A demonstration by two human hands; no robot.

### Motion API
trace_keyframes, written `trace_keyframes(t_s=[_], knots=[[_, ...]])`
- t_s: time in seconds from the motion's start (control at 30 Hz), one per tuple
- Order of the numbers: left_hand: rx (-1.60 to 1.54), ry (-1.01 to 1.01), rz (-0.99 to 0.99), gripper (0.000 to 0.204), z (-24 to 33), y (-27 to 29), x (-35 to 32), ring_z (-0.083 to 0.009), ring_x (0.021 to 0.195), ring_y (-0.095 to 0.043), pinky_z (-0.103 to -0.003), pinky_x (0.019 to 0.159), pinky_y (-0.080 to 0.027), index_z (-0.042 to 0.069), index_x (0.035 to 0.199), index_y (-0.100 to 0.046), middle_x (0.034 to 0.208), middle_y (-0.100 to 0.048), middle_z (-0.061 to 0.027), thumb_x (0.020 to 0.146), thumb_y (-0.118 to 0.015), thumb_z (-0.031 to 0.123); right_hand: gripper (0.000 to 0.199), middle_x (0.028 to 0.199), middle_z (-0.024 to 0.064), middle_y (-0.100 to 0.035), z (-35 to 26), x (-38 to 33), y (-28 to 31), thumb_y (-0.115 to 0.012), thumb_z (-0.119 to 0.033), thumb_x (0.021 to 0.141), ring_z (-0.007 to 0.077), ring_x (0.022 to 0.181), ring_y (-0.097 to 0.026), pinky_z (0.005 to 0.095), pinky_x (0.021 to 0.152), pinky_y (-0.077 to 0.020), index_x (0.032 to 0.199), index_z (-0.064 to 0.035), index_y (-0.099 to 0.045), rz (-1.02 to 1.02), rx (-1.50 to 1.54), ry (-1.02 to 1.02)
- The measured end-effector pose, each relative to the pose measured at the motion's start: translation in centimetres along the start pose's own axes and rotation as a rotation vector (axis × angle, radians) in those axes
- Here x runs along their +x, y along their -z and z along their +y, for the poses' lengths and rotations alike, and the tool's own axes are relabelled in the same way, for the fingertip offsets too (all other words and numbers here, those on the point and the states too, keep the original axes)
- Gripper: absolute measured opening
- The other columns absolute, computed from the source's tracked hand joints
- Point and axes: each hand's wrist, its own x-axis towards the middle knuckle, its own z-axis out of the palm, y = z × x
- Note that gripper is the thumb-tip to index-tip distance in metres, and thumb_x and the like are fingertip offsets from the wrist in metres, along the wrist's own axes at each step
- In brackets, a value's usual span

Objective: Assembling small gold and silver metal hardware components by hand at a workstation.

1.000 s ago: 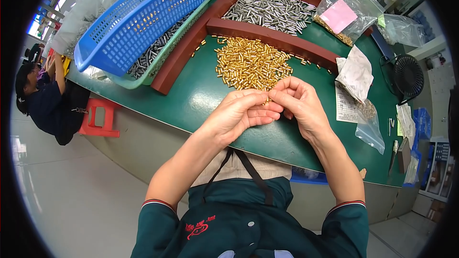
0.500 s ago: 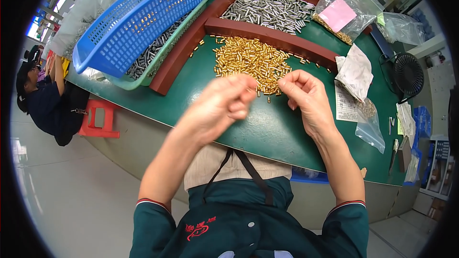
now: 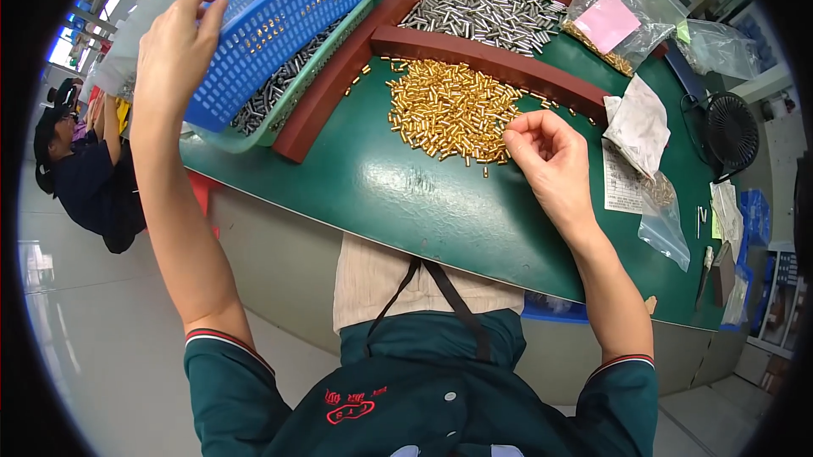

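A green worktop [image 3: 406,203] with a rounded near edge fills the middle of the view, above a pale tiled floor [image 3: 93,347]. At the far left another person [image 3: 80,177] in dark clothes sits low beside it. To the right, past the worktop's edge, stands a small black fan [image 3: 732,131].

The right hand [image 3: 550,156] rests on the worktop at the near right edge of a loose heap of gold pins [image 3: 449,110], its fingers curled in toward the thumb with the tips together; whether a pin is pinched between them cannot be told. The heap lies bare on the green surface, just in front of a brown wooden tray [image 3: 487,63]. That tray holds a layer of silver pins [image 3: 483,8].

Right of the hand lie a crumpled white paper [image 3: 639,118] and a clear bag [image 3: 665,211]. Farther back a clear bag with a pink slip [image 3: 605,21] holds more gold pieces.

The left hand [image 3: 174,42] is raised to the far left, fingers closed over the rim of a blue basket [image 3: 271,25]. The basket sits tilted in a pale green tray [image 3: 254,131], with grey pins [image 3: 262,101] showing beneath it.
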Motion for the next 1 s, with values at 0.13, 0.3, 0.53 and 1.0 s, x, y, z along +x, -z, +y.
trace_keyframes(t_s=[0.13, 0.3, 0.53, 1.0], knots=[[-0.139, -0.267, 0.331, 0.016, 4.9, -0.6, -2.4, -0.0334, 0.088, -0.062, -0.039, 0.076, -0.048, 0.003, 0.097, -0.065, 0.094, -0.065, -0.0143, 0.085, -0.065, 0.014, 0.004, 0.071, 0.0021, -0.058, 0.2, -0.3, -0.8, -0.067, -0.003, 0.078, 0.0091, 0.059, -0.052, 0.0243, 0.055, -0.0433, 0.081, -0.0016, -0.066, 0.027, -0.267, 0.170], [-0.700, -0.330, 0.001, 0.009, 12.3, -5.4, -8.8, -0.0311, 0.078, -0.058, -0.040, 0.069, -0.047, 0.002, 0.082, -0.064, 0.079, -0.059, -0.0121, 0.074, -0.068, 0.001, 0.006, 0.075, 0.0071, -0.057, 0.6, 0.2, -2.1, -0.068, -0.003, 0.077, 0.0195, 0.069, -0.057, 0.0311, 0.063, -0.0462, 0.082, -0.0016, -0.067, 0.014, -0.558, 0.490], [-0.803, -0.259, -0.118, 0.014, 15.7, -9.4, -11.4, -0.0283, 0.081, -0.059, -0.038, 0.070, -0.046, 0.000, 0.087, -0.067, 0.083, -0.060, -0.0102, 0.073, -0.070, 0.000, 0.011, 0.080, 0.0086, -0.055, 1.5, 0.9, -3.2, -0.071, -0.011, 0.074, 0.0275, 0.081, -0.056, 0.0402, 0.074, -0.0445, 0.082, -0.0040, -0.069, 0.009, -0.619, 0.467], [-0.725, -0.383, -0.124, 0.010, 16.1, -9.5, -10.7, -0.0288, 0.082, -0.055, -0.038, 0.073, -0.042, 0.002, 0.084, -0.061, 0.084, -0.057, -0.0092, 0.075, -0.067, 0.001, 0.008, 0.080, 0.0062, -0.055, 1.4, 0.8, -3.0, -0.070, -0.008, 0.071, 0.0252, 0.083, -0.056, 0.0385, 0.071, -0.0415, 0.075, -0.0044, -0.064, 0.018, -0.696, 0.509]])
